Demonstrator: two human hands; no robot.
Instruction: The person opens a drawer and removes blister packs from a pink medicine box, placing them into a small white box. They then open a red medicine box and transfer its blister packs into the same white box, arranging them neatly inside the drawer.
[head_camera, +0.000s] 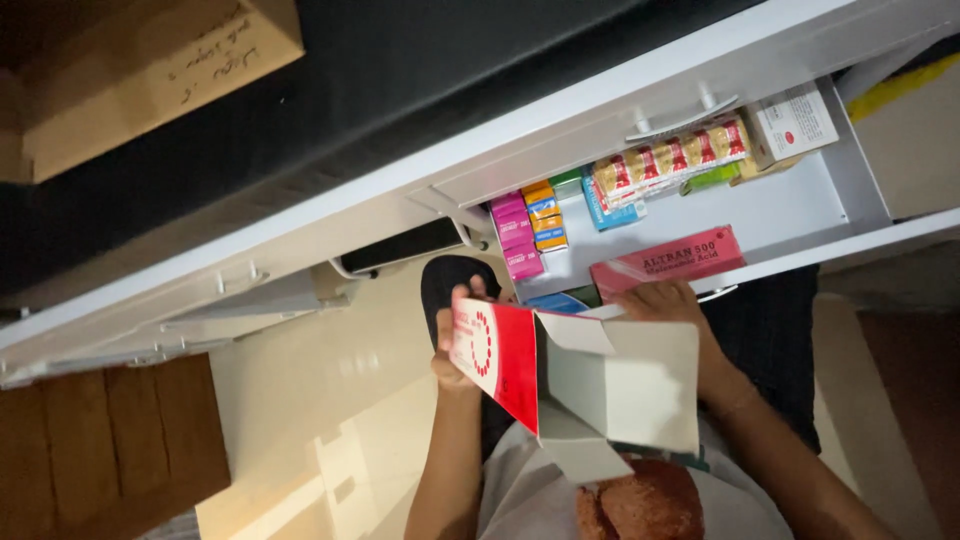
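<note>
Both my hands hold a red and white cardboard box (600, 385) with its end flaps open, close to my chest. My left hand (452, 345) grips its red printed side on the left. My right hand (668, 305) holds the far top edge on the right. Beyond the box is an open white drawer (800, 205) with several small medicine boxes: pink ones (517, 235), orange ones (546, 215), a yellow and red row (668, 160) and a flat pink carton (665, 262) near the front edge.
A white cabinet front with metal handles (680, 120) runs diagonally across the view. A brown cardboard box (150, 70) sits at top left, wooden furniture (110, 450) at bottom left. The floor (330, 400) is pale tile.
</note>
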